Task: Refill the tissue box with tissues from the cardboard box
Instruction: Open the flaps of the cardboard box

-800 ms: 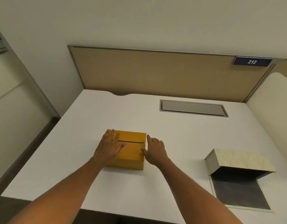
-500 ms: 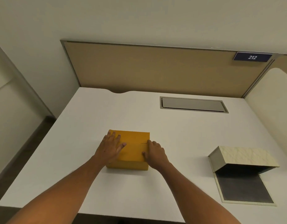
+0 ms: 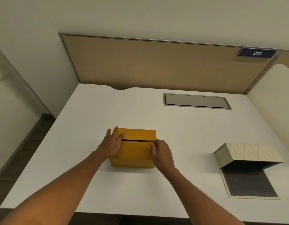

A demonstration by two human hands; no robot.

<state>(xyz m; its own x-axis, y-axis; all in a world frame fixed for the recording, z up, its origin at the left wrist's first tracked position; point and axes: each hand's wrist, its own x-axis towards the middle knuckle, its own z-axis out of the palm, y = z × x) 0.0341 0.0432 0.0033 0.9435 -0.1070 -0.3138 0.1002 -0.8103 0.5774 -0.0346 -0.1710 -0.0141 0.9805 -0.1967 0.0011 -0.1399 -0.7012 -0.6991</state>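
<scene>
A small yellow-brown cardboard box [image 3: 136, 152] sits near the middle of the white desk [image 3: 181, 127], its two top flaps closed with a dark slit between them. My left hand [image 3: 111, 144] lies flat on the box's left side, fingers spread over the far flap. At the right end of the slit, my right hand [image 3: 161, 153] curls its fingers at the edge of the near flap. The cream tissue box [image 3: 247, 154] stands open at the right, its textured cover tilted up over a dark base panel [image 3: 249, 182]. No tissues are visible.
A grey cable hatch [image 3: 196, 101] is set into the desk at the back. A tan partition [image 3: 156, 62] with a "212" plate [image 3: 257, 53] closes the far side, and a pale side panel [image 3: 277, 101] rises at the right. The desk's near edge lies just below my forearms.
My right hand slid from beside the box onto its top right, fingers now curled at the near flap. The left hand stays on the box. The view shifted slightly.
</scene>
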